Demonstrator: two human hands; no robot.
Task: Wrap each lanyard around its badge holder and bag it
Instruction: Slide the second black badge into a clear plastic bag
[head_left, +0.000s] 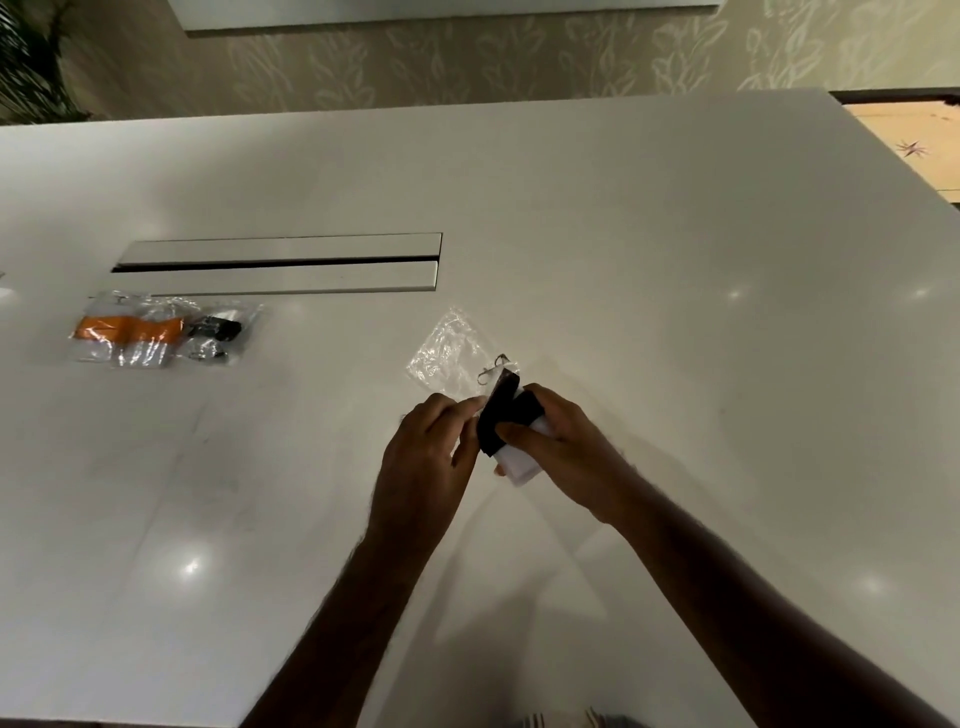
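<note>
White table (623, 234): two filled bags (166, 332), one empty bag (449, 353).

An office or meeting room, by the look of it: a long white bench (623, 234) with a recessed cable hatch (280, 264), leaf-patterned wallpaper (467, 67) behind it, and a potted plant (26, 57) in the corner.

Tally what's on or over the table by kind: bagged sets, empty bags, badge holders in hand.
Bagged lanyard sets: 2, the orange one and the black one
Empty clear bag: 1
Badge holder with black lanyard, gripped by the left hand and right hand: 1
Total: 4
</note>
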